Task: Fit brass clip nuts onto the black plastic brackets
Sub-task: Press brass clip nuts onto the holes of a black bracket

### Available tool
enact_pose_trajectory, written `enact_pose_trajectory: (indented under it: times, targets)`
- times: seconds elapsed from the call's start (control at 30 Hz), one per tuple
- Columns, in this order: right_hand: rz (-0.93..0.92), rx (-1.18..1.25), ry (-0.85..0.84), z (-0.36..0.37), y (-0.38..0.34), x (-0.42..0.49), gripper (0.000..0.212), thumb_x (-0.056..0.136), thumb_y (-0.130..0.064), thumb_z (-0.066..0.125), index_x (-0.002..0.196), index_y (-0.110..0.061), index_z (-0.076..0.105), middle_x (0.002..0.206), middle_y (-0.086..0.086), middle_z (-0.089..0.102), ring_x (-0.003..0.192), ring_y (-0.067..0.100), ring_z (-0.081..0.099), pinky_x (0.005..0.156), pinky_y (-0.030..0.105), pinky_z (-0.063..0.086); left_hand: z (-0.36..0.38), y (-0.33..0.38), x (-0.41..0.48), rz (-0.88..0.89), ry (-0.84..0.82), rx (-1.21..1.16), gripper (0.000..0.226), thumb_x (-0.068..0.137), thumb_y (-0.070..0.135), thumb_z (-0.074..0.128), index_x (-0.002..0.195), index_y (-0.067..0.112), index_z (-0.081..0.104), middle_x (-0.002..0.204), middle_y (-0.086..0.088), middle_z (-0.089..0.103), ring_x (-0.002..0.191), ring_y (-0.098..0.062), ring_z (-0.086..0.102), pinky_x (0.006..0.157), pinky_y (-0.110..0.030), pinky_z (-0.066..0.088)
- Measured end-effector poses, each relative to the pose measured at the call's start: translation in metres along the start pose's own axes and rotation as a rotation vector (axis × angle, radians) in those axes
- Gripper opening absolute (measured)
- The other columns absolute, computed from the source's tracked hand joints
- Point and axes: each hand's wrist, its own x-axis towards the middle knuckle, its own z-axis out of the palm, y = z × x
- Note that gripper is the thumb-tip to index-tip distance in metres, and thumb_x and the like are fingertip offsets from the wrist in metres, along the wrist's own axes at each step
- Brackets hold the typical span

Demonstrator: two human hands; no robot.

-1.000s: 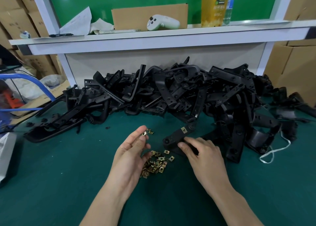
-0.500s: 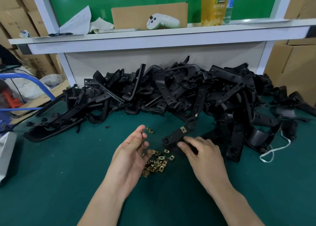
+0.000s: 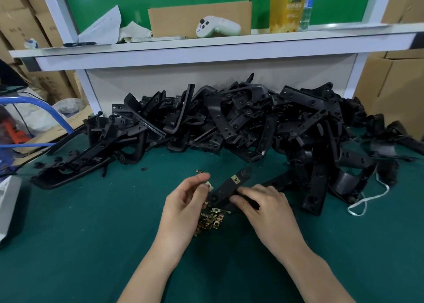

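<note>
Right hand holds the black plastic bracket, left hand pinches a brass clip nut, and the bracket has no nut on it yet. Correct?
No: in the head view the black plastic bracket already carries one fitted brass clip nut near its far end. The rest stands.

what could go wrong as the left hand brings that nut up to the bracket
The clip nut is only pinched at the fingertips of the left hand, so it could slip and fall among the loose nuts below. The right hand grips the bracket near its middle, so pushing on its free end may twist it and seat the nut crooked.
</note>
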Motion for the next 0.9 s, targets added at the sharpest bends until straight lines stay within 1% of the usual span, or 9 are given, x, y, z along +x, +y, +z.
enact_pose_trajectory:
  times: [0.1,0.27,0.47,0.6,0.67,0.77,0.9]
  targets:
    - [-0.008,-0.006,-0.003,0.0006,0.0003,0.0002,0.065,0.083,-0.074,0.029,0.119,-0.039,0.07,0.101,-0.019,0.065,0.091,0.004,0.044,0.089,0.029,0.033,0.0017,0.0009,-0.0003,-0.006,-0.005,0.002,0.019,0.099,0.021,0.062,0.102,0.034,0.076,0.092,0.005,0.077,0.085,-0.007,0.069,0.081,-0.019,0.054]
    - [-0.018,-0.002,0.023,0.0022,0.0003,0.0002,0.064,0.083,-0.073,0.03,0.117,-0.039,0.072,0.098,-0.019,0.065,0.088,0.004,0.043,0.087,0.031,0.035,0.003,0.0015,0.0,-0.002,-0.006,0.016,0.019,0.097,0.02,0.065,0.096,0.034,0.078,0.084,0.008,0.076,0.074,0.0,0.064,0.07,-0.011,0.05]
    - [-0.021,-0.019,0.008,0.0014,0.0008,-0.0004,0.065,0.084,-0.073,0.029,0.119,-0.038,0.071,0.1,-0.02,0.064,0.091,0.004,0.044,0.09,0.03,0.035,0.0041,0.0011,-0.0001,0.001,0.017,-0.003,0.01,0.095,0.018,0.068,0.096,0.023,0.077,0.081,0.01,0.075,0.073,0.002,0.065,0.068,-0.009,0.049]
    - [-0.023,-0.017,0.0,0.001,0.0009,-0.0003,0.065,0.084,-0.072,0.029,0.12,-0.038,0.071,0.099,-0.02,0.064,0.091,0.005,0.045,0.091,0.031,0.034,0.0056,0.0005,-0.0006,-0.002,0.026,-0.015,0.006,0.094,0.017,0.069,0.095,0.016,0.074,0.08,0.009,0.075,0.073,0.001,0.066,0.067,-0.009,0.048]
    - [-0.028,-0.02,0.006,0.001,0.001,-0.0003,0.06,0.086,-0.07,0.034,0.119,-0.037,0.072,0.101,-0.019,0.065,0.091,0.006,0.046,0.09,0.03,0.034,0.0058,0.0,-0.0006,-0.01,0.023,-0.012,0.006,0.094,0.016,0.068,0.095,0.013,0.073,0.078,0.009,0.074,0.071,0.001,0.065,0.066,-0.009,0.048]
    - [-0.029,-0.032,0.021,0.002,0.0019,0.0,0.043,0.091,-0.061,0.049,0.117,-0.037,0.072,0.102,-0.019,0.066,0.092,0.007,0.047,0.089,0.03,0.033,0.0053,-0.0003,-0.0005,-0.008,0.021,0.015,0.005,0.094,0.014,0.067,0.093,0.012,0.072,0.074,0.012,0.072,0.068,0.003,0.062,0.065,-0.008,0.046]
    - [-0.025,-0.026,0.03,0.0027,0.0029,-0.0009,0.036,0.091,-0.057,0.055,0.116,-0.037,0.073,0.102,-0.019,0.067,0.093,0.009,0.048,0.088,0.03,0.033,0.0049,-0.0011,-0.002,0.009,0.028,0.078,0.006,0.095,0.014,0.067,0.09,0.014,0.072,0.077,0.008,0.073,0.068,0.002,0.061,0.064,-0.008,0.046]
